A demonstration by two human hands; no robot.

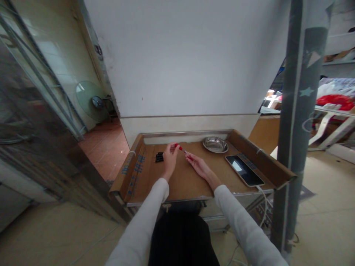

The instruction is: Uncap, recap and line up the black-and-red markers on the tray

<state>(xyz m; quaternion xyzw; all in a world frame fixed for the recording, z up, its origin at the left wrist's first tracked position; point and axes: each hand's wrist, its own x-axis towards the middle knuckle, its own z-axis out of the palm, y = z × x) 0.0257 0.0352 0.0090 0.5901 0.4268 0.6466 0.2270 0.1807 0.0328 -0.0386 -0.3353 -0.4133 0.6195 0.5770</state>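
Above the cardboard, my left hand (170, 153) is closed in a pinch on a slim red pen-like piece (180, 148) that points toward my right hand, its far end pale or silvery. My right hand (199, 164), palm partly turned up, has its fingers closed on a small red piece (190, 157), close to the pale tip. Whether the two red pieces touch, I cannot make out. Just left of my left hand lie several short black pen-like sticks (159, 157), side by side.
A cardboard lining (149, 181) with raised sides covers the small table. On its right are a round metal dish (215, 145) and a phone (244, 170) with a white cable (264, 207). A grey post (294, 129) stands at right; a white wall panel (191, 62) rises behind.
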